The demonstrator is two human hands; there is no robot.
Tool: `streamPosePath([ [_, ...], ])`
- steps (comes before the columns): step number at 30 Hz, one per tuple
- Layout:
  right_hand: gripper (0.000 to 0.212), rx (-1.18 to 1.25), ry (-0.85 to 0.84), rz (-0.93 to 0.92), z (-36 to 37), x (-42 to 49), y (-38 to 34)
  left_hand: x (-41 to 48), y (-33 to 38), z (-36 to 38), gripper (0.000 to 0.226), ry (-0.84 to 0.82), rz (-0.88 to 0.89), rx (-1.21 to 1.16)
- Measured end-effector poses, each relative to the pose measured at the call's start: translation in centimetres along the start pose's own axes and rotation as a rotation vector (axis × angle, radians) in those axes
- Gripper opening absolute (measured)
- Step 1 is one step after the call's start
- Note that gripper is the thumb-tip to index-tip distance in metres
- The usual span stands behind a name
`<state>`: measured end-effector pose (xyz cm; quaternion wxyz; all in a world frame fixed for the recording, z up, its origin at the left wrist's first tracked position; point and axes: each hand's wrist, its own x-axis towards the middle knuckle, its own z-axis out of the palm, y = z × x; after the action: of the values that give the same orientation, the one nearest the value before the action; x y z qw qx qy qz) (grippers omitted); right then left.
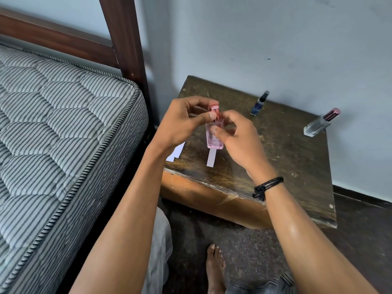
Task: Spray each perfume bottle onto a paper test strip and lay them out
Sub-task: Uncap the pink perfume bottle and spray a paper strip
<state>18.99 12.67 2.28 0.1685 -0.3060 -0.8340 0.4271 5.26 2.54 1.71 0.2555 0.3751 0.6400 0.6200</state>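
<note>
**A:** status? start big

**B:** the wooden table (275, 158) is your workspace, wall at its far and right sides, mattress (63, 124) and bedpost (125, 39) close on your left. Near edge is chipped and faces you. Open room is the table's middle and right front

**A:** progress?

**B:** early, I judge. The clear bottle (318, 124) and the blue bottle (259, 103) are both capped and stand at the back by the wall, well apart. Spare paper strips (177, 152) sit at the left edge, partly under your wrist. One test strip (211, 158) lies flat near the front edge; can't tell if it's sprayed

**A:** hands?

**B:** your right hand (237, 136) grasps the pink bottle (214, 136) by its body, upright, above the table over that strip's far end. Your left hand (186, 122) pinches its pink cap (213, 110); cap on or coming off, can't tell

**A:** watch-outs?

**B:** spare strips overhang the left edge, easy to knock down. Lay strips out mid-table, clear of the front lip
</note>
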Motion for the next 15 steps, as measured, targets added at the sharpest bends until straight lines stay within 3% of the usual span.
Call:
streamPosePath([
  [4, 0.021, -0.005, 0.002, 0.002, -0.4, -0.1, 0.0, -0.1, 0.3, 0.6, 0.025, 0.045, 0.009, 0.002],
  [15, 0.025, -0.011, -0.014, 0.02, -1.4, -0.7, -0.3, -0.4, 1.3, 0.1, 0.028, 0.266, -0.016, -0.265],
])
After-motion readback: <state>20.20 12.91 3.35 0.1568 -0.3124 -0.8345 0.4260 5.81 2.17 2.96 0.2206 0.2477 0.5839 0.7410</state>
